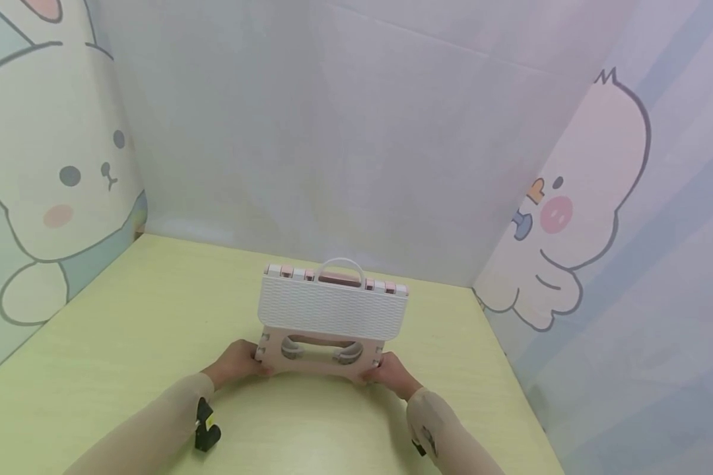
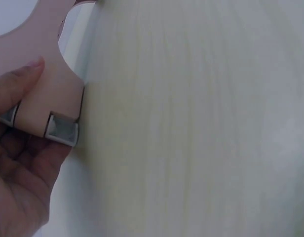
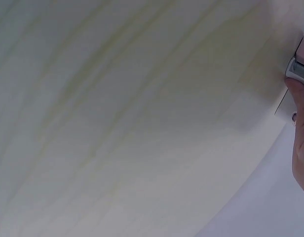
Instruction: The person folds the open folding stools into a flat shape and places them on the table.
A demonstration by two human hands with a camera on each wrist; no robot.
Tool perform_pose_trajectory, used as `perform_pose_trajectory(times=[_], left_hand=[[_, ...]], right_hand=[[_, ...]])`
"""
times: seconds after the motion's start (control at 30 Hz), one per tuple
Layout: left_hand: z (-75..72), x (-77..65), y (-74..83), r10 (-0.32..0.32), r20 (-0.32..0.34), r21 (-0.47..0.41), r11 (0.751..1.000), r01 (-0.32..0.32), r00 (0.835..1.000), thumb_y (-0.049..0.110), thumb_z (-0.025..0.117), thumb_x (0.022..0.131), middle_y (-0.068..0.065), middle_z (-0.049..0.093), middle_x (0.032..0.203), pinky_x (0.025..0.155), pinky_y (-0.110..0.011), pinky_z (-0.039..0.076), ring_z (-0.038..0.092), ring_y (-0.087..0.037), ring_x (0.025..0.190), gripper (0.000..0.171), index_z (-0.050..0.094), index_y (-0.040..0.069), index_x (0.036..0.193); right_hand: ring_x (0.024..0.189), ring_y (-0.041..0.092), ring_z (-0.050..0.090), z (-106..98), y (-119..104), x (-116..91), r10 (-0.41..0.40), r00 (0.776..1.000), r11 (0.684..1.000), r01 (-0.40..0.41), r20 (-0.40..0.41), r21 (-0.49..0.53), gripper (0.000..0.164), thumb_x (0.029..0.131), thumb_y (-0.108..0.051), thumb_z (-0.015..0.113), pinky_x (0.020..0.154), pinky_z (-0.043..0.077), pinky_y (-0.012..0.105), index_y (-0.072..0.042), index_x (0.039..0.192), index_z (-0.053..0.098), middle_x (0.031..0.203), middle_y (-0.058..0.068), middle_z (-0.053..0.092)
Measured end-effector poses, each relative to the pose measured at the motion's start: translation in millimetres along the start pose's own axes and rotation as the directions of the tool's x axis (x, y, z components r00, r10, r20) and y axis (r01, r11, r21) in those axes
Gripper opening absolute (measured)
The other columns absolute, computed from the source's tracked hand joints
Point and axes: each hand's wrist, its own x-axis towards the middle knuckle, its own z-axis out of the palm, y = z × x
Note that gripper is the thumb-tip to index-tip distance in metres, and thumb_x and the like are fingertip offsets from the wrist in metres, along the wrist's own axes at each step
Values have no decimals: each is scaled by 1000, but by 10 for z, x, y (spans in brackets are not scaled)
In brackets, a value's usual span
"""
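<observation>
A pink-and-white folding step stool (image 1: 331, 309) is on the table, its textured white panel toward the top and a looped carry handle (image 1: 340, 260) above it. Below the panel, a pink leg section (image 1: 309, 365) with a wide cut-out faces me. My left hand (image 1: 237, 361) grips the left edge of this section; in the left wrist view the thumb lies on the pink face and the other fingers go behind it. On the opposite edge, my right hand (image 1: 395, 375) holds the leg section, with only part of that hand (image 3: 302, 118) in the right wrist view.
The pale yellow wood-grain table (image 1: 172, 297) stretches around the stool. Behind it hangs a plain pale curtain (image 1: 333, 145), with a cartoon rabbit (image 1: 53, 152) on the left and a cartoon chick (image 1: 594, 178) on the right.
</observation>
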Motion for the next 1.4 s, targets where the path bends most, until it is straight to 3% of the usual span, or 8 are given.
perform_pose_trajectory(times=[0.27, 0.43, 0.6, 0.73, 0.97, 1.17, 1.4], left_hand=[[6, 9, -17, -1, -8, -6, 1000, 1, 1000, 13, 80, 73, -2, 65, 70, 60, -31, 42, 48, -15, 62, 18, 71, 0, 82], [10, 0, -24, -13, -8, -9, 1000, 13, 1000, 13, 80, 73, -1, 64, 69, 60, -30, 42, 48, -15, 62, 18, 71, 0, 82], [23, 3, -46, -37, -12, -18, 999, 37, 999, 14, 81, 72, -2, 65, 70, 61, -31, 43, 49, -16, 63, 20, 71, 0, 83], [32, 14, -55, -48, -18, -23, 999, 48, 999, 13, 81, 72, -2, 66, 71, 63, -31, 44, 50, -16, 64, 19, 71, 1, 84], [19, 15, -45, 2, -1, -15, 1000, -2, 1000, 14, 80, 73, -2, 66, 71, 62, -31, 43, 49, -15, 63, 18, 71, 1, 82], [4, 5, -50, -15, -8, -24, 1000, 15, 1000, 14, 81, 72, -2, 67, 72, 62, -32, 44, 50, -16, 64, 21, 71, 0, 84], [6, 27, -48, 3, -11, -25, 1000, -4, 1000, 13, 81, 72, -2, 65, 71, 61, -32, 44, 49, -16, 63, 20, 70, 0, 82]], right_hand=[[67, 8, 53, -22, -227, -104, -43, 999, 999, 43, 22, -6, 20, 71, 4, 67, 62, 47, 27, 15, 87, 65, 79, 10, 70], [68, 8, 54, 1, -20, 8, -4, 1000, 1000, 4, 13, -2, 23, 70, 2, 70, 64, 47, 25, 13, 89, 67, 81, 8, 70], [68, 9, 55, 1, 39, 43, -2, 1000, 1000, 2, 18, -9, 23, 69, -1, 71, 64, 48, 26, 11, 89, 68, 81, 7, 70], [68, 9, 57, -6, 25, 46, 8, 1000, 1000, -8, 16, -18, 24, 69, -3, 72, 64, 49, 27, 9, 90, 69, 83, 9, 71], [70, 9, 56, 6, 35, 12, 5, 1000, 1000, -5, -2, 4, 25, 69, -1, 71, 65, 49, 27, 11, 91, 68, 86, 11, 71], [71, 9, 55, 21, 26, 22, -1, 1000, 1000, 1, 16, 1, 27, 71, -3, 71, 67, 47, 26, 9, 94, 68, 89, 9, 71], [69, 8, 54, -3, -175, -78, -25, 999, 1000, 25, 24, 19, 23, 70, 4, 68, 64, 48, 26, 14, 90, 66, 86, 11, 71]])
